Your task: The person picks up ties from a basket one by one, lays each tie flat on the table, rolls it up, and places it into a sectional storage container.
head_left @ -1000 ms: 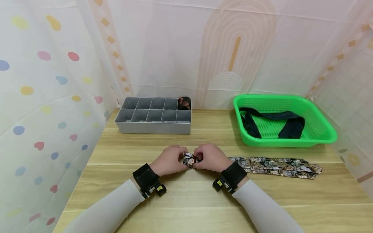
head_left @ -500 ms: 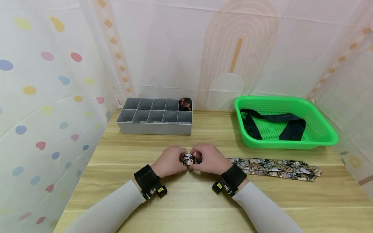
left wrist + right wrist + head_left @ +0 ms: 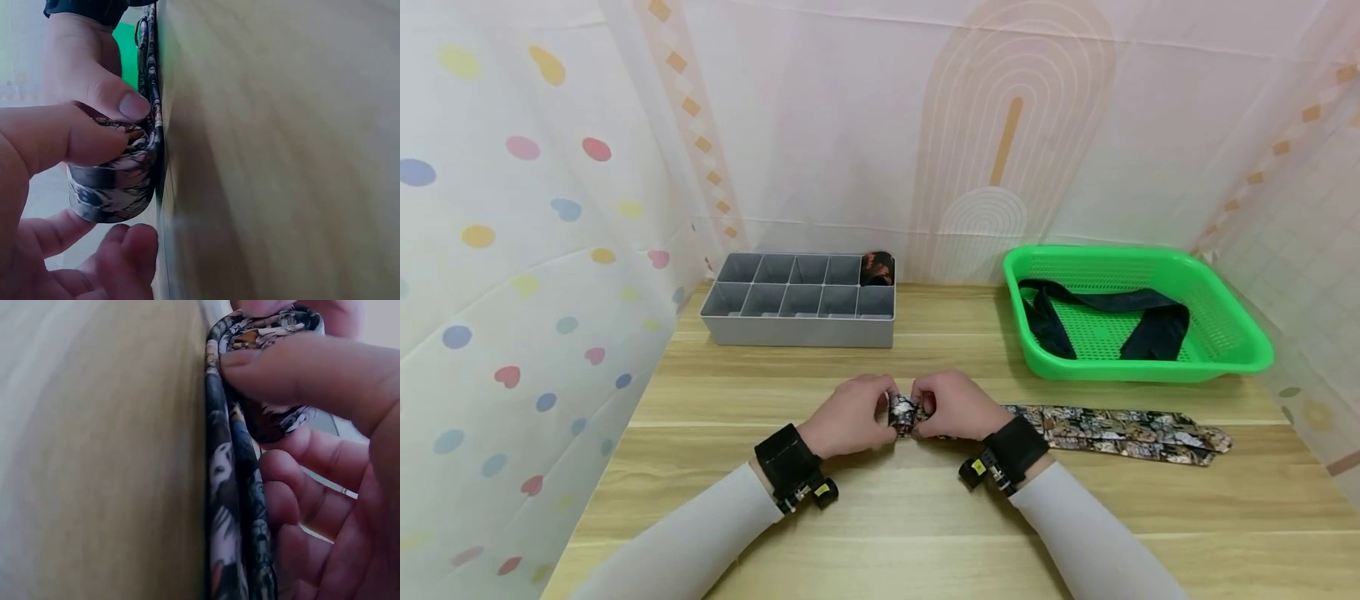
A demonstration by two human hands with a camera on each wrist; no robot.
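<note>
The wood-grained table [image 3: 880,533] bears a gray divided box [image 3: 801,333], a green basket [image 3: 1150,372] and a partly rolled patterned tie [image 3: 1120,433].

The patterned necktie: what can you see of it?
The patterned necktie looks like smooth printed fabric in black, white and tan. One end is rolled into a coil, which the left hand and right hand both pinch; the rest lies in two layers on the wood-grain table, stretching right to a pointed tip.
</note>
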